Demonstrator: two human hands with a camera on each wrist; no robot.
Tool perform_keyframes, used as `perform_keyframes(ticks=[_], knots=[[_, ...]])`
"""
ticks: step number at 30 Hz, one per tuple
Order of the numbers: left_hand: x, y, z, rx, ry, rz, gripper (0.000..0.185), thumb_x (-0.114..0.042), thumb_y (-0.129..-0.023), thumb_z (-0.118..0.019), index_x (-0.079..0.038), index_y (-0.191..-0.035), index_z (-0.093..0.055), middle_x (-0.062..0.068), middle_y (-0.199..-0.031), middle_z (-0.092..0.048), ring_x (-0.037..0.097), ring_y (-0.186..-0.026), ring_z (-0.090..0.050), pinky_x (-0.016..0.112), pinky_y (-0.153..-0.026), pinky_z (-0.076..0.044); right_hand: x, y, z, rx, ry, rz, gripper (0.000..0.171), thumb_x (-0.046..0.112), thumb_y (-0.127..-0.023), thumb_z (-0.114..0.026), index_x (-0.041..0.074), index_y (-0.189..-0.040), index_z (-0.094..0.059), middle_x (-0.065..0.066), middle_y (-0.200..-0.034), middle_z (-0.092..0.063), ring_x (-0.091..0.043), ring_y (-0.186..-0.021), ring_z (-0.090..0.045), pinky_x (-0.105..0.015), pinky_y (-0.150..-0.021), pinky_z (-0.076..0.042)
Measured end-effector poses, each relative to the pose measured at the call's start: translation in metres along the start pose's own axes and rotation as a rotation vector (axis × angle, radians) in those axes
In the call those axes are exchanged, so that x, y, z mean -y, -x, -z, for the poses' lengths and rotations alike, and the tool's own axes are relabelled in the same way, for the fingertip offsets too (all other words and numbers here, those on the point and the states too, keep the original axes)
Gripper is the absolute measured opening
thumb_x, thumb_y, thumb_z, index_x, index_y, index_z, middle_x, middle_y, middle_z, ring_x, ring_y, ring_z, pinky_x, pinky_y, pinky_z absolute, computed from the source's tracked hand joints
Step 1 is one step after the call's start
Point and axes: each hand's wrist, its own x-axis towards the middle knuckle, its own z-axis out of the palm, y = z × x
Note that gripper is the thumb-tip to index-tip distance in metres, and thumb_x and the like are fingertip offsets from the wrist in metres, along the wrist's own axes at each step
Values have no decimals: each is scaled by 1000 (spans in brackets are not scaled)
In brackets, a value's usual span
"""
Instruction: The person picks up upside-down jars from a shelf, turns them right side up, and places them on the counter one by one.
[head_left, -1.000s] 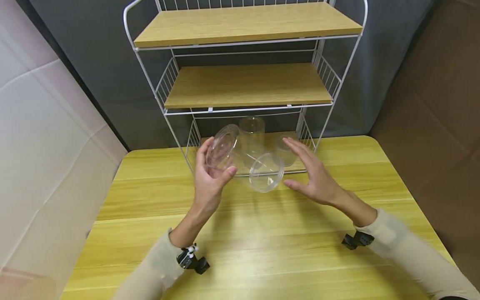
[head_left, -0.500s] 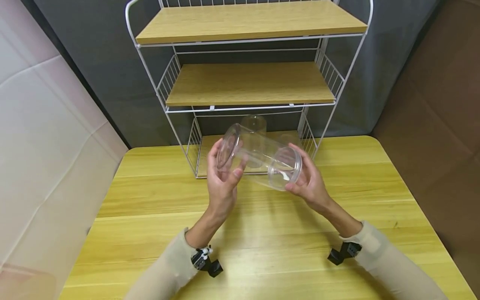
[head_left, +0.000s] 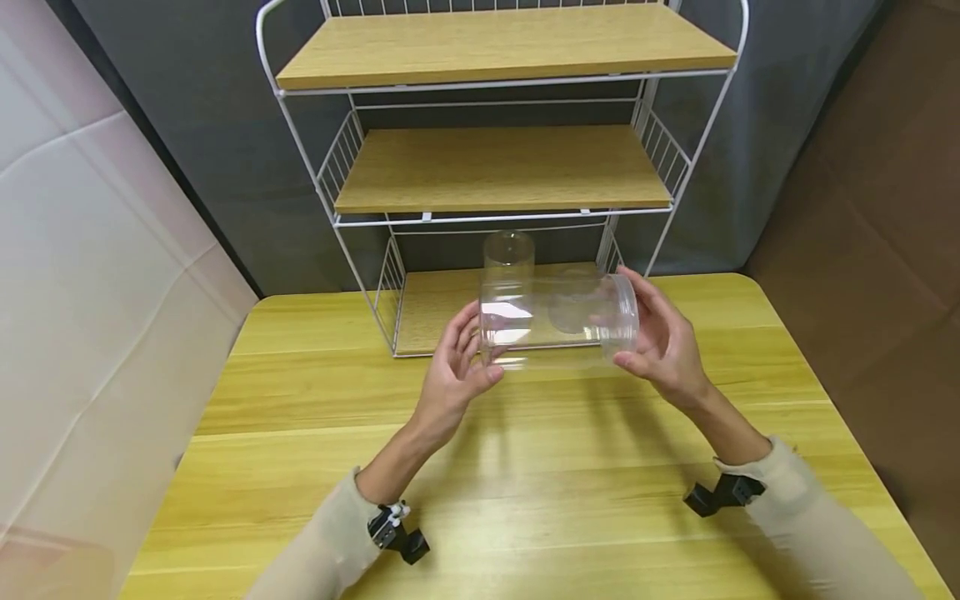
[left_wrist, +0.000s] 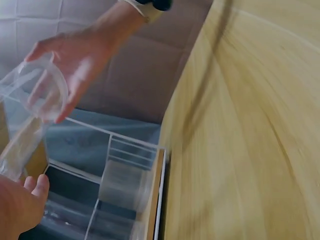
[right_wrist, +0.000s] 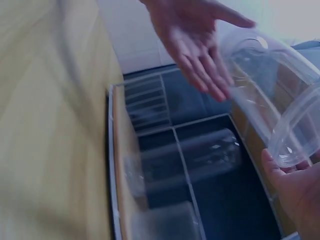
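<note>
A large clear plastic jar (head_left: 547, 321) lies level in the air in front of the lowest shelf. My right hand (head_left: 667, 350) grips its ridged end, fingers behind and thumb in front; the right wrist view shows the same grip on the jar (right_wrist: 265, 85). At the smooth end, my left hand (head_left: 453, 375) has its fingers spread out. In the right wrist view this left hand (right_wrist: 192, 42) is beside the jar, fingers extended; contact is hard to tell. Behind, a tall clear jar (head_left: 508, 250) and a shorter clear container (left_wrist: 125, 185) stand on the bottom shelf.
A white wire rack stands at the back of the wooden table (head_left: 480, 500). Its wooden boards include the top shelf (head_left: 502, 46), the middle shelf (head_left: 502, 167) and the bottom shelf (head_left: 431, 308). The middle shelf overhangs the bottom one.
The jar has swung from tilted to level and shifted right. My right hand has come onto its ridged end from apart. My left hand, which held the other end, has loosened its fingers.
</note>
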Motion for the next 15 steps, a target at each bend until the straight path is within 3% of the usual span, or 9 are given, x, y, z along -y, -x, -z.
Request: perform_keyframes(ticks=[6, 11, 15], knots=[[-7, 1, 15, 32, -185, -54, 117, -54, -85, -85, 0, -166, -19, 21, -169, -32, 37, -157, -30, 39, -130, -26, 26, -12, 15, 49, 97, -16, 90, -25, -69, -62, -10, -155, -43, -16, -149, -49, -27, -136, -51, -32, -107, -54], [-27, -5, 28, 54, -340, -77, 95, -39, -98, -76, -2, -166, -21, 13, -170, -32, 29, -158, -29, 42, -132, -19, 41, -16, 32, 139, 374, -63, 91, -29, -67, -72, -7, -153, -49, -15, -150, -48, -24, -136, -48, -21, -112, -46], [-51, -12, 38, 51, -573, -131, 83, -22, -98, -71, -8, -166, -26, 7, -171, -32, 23, -159, -27, 47, -132, -18, 45, -15, 45, 229, 588, -94, 90, -23, -68, -83, -4, -151, -54, -17, -146, -50, -17, -130, -52, -18, -112, -44]])
